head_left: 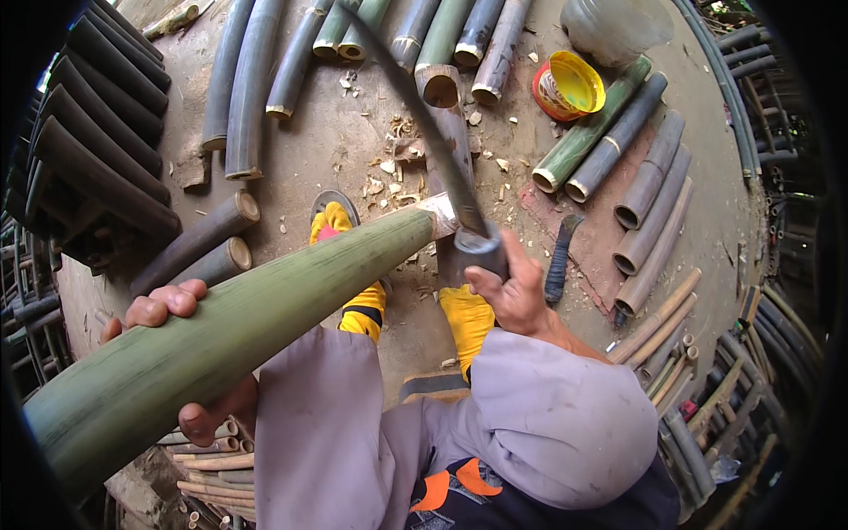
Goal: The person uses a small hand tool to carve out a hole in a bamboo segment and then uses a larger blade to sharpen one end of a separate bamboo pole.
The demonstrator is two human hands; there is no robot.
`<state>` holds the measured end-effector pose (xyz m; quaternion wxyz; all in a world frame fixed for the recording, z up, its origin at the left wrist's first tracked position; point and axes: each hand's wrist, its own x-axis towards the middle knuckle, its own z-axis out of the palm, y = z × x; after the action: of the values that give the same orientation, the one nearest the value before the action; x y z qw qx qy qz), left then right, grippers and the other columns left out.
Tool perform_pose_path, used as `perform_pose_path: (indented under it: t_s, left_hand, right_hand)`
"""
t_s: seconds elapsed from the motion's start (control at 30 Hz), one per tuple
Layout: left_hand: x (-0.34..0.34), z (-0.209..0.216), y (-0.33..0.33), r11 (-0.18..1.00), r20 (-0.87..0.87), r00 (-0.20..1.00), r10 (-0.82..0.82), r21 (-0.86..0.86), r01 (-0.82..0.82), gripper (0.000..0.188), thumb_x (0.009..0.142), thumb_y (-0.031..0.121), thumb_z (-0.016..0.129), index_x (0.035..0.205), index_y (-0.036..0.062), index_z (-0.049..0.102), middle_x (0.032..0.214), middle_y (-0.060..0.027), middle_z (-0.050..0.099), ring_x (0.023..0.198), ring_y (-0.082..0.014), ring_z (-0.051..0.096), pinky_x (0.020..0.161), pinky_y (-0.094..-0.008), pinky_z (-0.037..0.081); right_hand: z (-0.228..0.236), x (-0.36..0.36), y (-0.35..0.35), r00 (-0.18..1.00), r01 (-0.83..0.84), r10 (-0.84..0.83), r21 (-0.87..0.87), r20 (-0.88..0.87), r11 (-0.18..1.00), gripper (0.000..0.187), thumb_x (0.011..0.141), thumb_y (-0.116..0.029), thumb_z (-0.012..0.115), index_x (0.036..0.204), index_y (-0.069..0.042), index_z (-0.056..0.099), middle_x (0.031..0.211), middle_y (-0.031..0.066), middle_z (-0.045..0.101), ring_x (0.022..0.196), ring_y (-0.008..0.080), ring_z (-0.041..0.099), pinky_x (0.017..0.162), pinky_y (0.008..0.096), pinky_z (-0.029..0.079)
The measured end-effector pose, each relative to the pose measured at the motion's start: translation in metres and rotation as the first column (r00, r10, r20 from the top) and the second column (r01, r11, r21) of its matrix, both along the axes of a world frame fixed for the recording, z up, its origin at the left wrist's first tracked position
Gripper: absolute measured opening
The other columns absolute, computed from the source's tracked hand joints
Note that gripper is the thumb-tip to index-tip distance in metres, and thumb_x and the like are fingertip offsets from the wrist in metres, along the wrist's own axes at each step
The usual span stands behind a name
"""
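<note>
My left hand [199, 353] is wrapped around a thick green bamboo pole [256, 305], fingers over the top and thumb below. The pole slants up from the lower left, and its far end is trimmed pale. My right hand [517, 296] grips the dark round handle of a long machete [433, 146], whose curved dark blade points up and away to the left. The blade's base is beside the pole's pale end; whether they touch I cannot tell. Beneath that end lies a brownish bamboo length [449, 146], partly hidden by the blade.
A smaller knife with a black wrapped handle [556, 269] lies right of my hand. Cut bamboo pieces [596, 132] lie ahead and to both sides, near a yellow-and-red tub [570, 87]. Pale chips [380, 181] litter the ground. My feet wear yellow socks [466, 320].
</note>
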<state>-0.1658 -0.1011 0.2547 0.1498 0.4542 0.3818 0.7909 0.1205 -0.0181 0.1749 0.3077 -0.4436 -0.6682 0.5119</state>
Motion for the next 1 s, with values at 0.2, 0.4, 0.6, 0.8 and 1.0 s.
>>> perform_pose_path:
  t_s: [0.2,0.4,0.6,0.8,1.0]
  left_hand:
    - [-0.001,-0.005,0.008,0.997,-0.016,0.997,-0.077,0.018,0.077,0.092,0.070,0.043,0.072,0.136,0.0020,0.023,0.109,-0.0180,0.050,0.095,-0.0291,0.053,0.090,-0.0462,0.046]
    - [-0.016,0.000,-0.007,0.985,0.014,0.985,-0.170,-0.029,0.170,0.090,0.069,0.039,0.074,0.136,0.0031,0.025,0.111,-0.0166,0.049,0.098,-0.0285,0.052,0.094,-0.0473,0.042]
    - [-0.023,0.002,0.011,0.923,-0.077,0.920,-0.384,-0.022,0.384,0.089,0.070,0.036,0.075,0.137,0.0031,0.027,0.112,-0.0159,0.048,0.102,-0.0299,0.051,0.096,-0.0479,0.041]
    - [-0.021,0.006,0.003,0.905,-0.118,0.898,-0.425,-0.042,0.423,0.089,0.068,0.041,0.075,0.135,0.0033,0.029,0.111,-0.0143,0.046,0.102,-0.0282,0.049,0.097,-0.0464,0.041]
    - [-0.026,0.006,0.016,0.884,-0.103,0.878,-0.467,-0.041,0.465,0.089,0.067,0.039,0.075,0.134,0.0032,0.031,0.111,-0.0135,0.046,0.104,-0.0283,0.048,0.098,-0.0475,0.040]
  right_hand:
    - [-0.071,0.011,0.000,0.917,-0.038,0.109,-0.189,0.383,0.981,0.045,0.089,-0.039,0.061,0.105,0.002,0.051,0.063,0.0076,0.059,0.056,0.0177,0.063,0.047,0.0338,0.050]
    - [-0.027,0.009,-0.005,1.000,-0.003,0.003,-0.290,0.001,0.957,0.041,0.089,-0.036,0.062,0.105,0.001,0.053,0.062,0.0062,0.060,0.052,0.0141,0.060,0.046,0.0291,0.048]
    - [-0.074,0.011,0.005,0.889,-0.107,0.150,-0.122,0.432,0.987,0.044,0.087,-0.037,0.063,0.104,0.001,0.051,0.073,0.0204,0.063,0.070,0.0345,0.067,0.057,0.0378,0.052]
    - [-0.031,0.005,-0.002,0.976,-0.090,0.129,-0.220,0.174,0.971,0.045,0.086,-0.040,0.064,0.103,0.000,0.053,0.072,0.0160,0.061,0.067,0.0232,0.066,0.058,0.0342,0.051]
    - [-0.071,0.012,-0.001,0.948,-0.102,0.118,-0.069,0.295,0.992,0.047,0.086,-0.042,0.064,0.097,0.002,0.052,0.070,0.0125,0.061,0.063,0.0206,0.065,0.056,0.0336,0.051]
